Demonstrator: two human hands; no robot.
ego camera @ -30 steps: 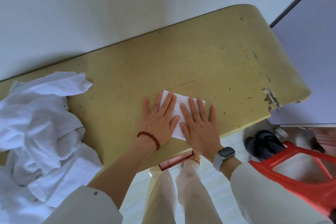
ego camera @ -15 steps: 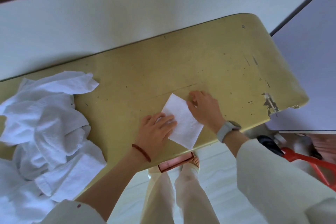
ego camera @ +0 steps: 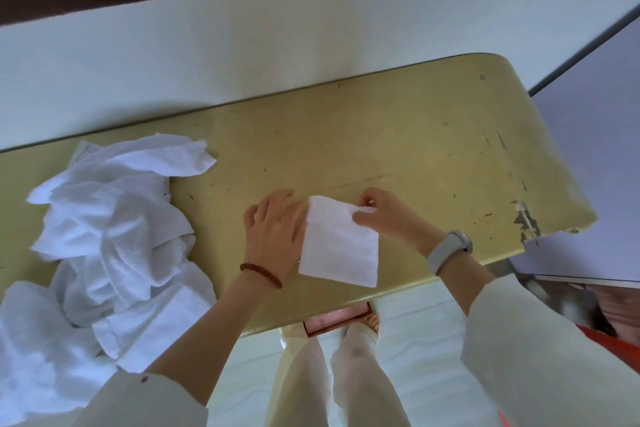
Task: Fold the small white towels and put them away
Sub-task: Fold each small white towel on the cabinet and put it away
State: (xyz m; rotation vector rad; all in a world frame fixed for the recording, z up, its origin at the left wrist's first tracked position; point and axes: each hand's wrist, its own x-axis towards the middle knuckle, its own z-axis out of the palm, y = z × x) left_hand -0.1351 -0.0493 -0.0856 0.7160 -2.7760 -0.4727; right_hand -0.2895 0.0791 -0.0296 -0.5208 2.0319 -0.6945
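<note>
Two hands at folded towel (ego camera: 337, 246), lying near front edge of yellow table (ego camera: 415, 149). Left hand (ego camera: 273, 229) flat beside towel's left edge, fingers together, straight. Right hand (ego camera: 388, 215) pinching towel's far right corner. Unfolded towel heap (ego camera: 110, 229) left on table.

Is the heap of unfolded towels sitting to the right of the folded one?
No, the heap of unfolded towels lies left of the folded towel, beyond the left hand.
</note>
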